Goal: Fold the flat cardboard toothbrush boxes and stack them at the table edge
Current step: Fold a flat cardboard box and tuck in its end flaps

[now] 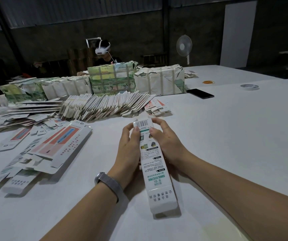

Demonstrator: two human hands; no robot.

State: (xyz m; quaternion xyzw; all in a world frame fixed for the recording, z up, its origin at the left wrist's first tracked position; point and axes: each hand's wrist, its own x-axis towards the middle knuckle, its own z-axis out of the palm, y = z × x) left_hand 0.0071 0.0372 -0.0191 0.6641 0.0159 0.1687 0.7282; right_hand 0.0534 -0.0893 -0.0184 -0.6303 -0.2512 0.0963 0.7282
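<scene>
Cardboard, glossy white and printed with a barcode, forms the long narrow toothbrush box (154, 164) that the left hand (131, 145) and right hand (165, 141) pinch at its far end above the pale matte table (226, 136), with flat boxes (56, 145) scattered left and a fanned stack (105, 106) behind in a dim room.

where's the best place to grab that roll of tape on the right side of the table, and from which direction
Come straight down on the tape roll and pinch its rim, one finger in the centre hole and the thumb outside. It lies flat on the table with clear space around it, so its low edge probably offers little from the side.
</scene>
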